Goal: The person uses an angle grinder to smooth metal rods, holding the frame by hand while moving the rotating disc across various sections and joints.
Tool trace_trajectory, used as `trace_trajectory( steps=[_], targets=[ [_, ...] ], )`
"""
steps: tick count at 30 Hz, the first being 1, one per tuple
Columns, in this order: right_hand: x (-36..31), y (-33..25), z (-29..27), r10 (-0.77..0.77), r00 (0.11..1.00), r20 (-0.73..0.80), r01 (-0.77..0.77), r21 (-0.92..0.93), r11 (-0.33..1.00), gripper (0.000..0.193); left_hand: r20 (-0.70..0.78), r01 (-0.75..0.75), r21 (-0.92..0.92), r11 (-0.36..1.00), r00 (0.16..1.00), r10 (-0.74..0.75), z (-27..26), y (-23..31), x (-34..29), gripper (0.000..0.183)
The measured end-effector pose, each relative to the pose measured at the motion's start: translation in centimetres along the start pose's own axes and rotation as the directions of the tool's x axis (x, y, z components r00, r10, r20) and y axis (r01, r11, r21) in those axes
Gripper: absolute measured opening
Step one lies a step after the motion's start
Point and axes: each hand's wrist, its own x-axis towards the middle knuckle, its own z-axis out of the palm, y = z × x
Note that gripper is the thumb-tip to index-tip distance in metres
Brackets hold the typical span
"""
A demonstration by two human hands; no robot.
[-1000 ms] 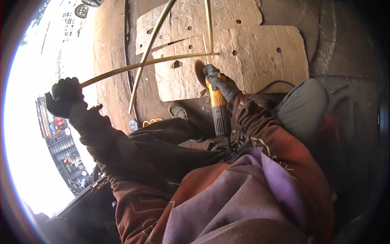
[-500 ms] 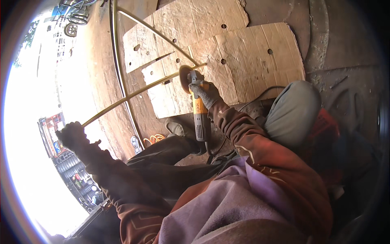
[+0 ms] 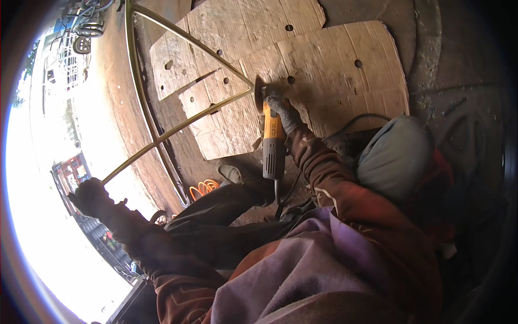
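The left hand (image 3: 93, 198), dark and in shadow, is closed around the near end of a bar of the brass-coloured metal frame (image 3: 189, 124). The right hand (image 3: 284, 112), in a grey glove, grips the head end of a yellow and dark grey angle grinder (image 3: 273, 146), its body pointing back toward the seated person. The grinder's disc (image 3: 259, 93) stands edge-on at the corner where the bar meets a slanting tube; whether it touches the metal cannot be told from here.

The frame is held raised at the left hand and reaches over the lower cardboard sheet (image 3: 334, 81); a long tube crosses the bar between the left hand and the grinder. An upper cardboard sheet (image 3: 253, 27) lies beyond, against the lower one; both have punched holes. A grey power cord (image 3: 277, 190) leaves the grinder's rear. An orange coiled hose (image 3: 204, 188) lies on the floor, near the person's shoe (image 3: 230, 173).
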Motion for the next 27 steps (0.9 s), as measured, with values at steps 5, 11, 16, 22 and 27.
trace_trajectory(
  steps=[5, 11, 16, 22, 27],
  targets=[
    [0.7, -1.9, -2.3, 0.032, 0.999, 0.005, -0.031, -0.066, 0.997, 0.037, 0.005, 0.014, -0.868, 0.496, 1.000, -0.021, 5.5, 3.9, 0.4, 0.049],
    [0.5, -2.3, -2.9, 0.056, 0.998, 0.025, -0.053, -0.126, 0.991, 0.036, -0.148, -0.076, -0.895, 0.440, 0.980, -0.134, 2.1, -1.2, 2.4, 0.041],
    [0.0, -2.0, -2.8, 0.078, 0.995, 0.054, -0.067, -0.180, 0.981, 0.036, -0.004, -0.005, -0.998, -0.058, 1.000, -0.018, -0.2, -2.7, 3.6, 0.034],
    [0.1, -1.9, -3.5, 0.081, 0.995, 0.062, -0.064, -0.238, 0.969, 0.035, -0.004, -0.002, -0.936, 0.352, 1.000, -0.004, 0.5, -3.4, 3.4, 0.033],
    [-0.4, -1.3, -4.3, 0.101, 0.993, 0.064, -0.076, -0.318, 0.945, 0.034, -0.052, -0.019, -0.916, 0.401, 0.996, -0.072, 0.5, -4.4, 2.8, 0.029]
  ],
)
